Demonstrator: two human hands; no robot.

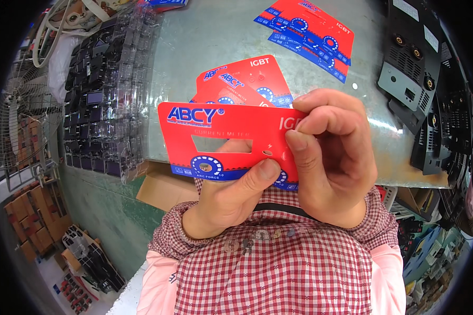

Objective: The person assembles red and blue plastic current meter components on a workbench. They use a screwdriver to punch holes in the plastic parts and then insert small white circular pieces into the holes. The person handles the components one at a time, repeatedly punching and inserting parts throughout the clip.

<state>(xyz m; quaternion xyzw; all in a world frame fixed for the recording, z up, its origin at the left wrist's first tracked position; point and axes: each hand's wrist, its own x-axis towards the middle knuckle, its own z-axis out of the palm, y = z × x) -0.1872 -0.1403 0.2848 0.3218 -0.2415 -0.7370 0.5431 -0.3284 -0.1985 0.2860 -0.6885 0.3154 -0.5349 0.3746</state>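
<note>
A red and blue panel label with a window cut-out and round holes is held up in front of me, above the table's near edge. My left hand grips it from below, thumb on its front and fingers behind, partly seen through the window. At its right end, my right hand pinches the edge between thumb and fingers. Just behind it, more red and blue labels lie overlapping on the table. Another overlapping pile of labels rests farther back to the right.
The grey metal table carries rows of small dark parts in clear plastic at the left. Black and grey machine panels stand at the right. A cardboard box sits below the near edge; a fan is far left.
</note>
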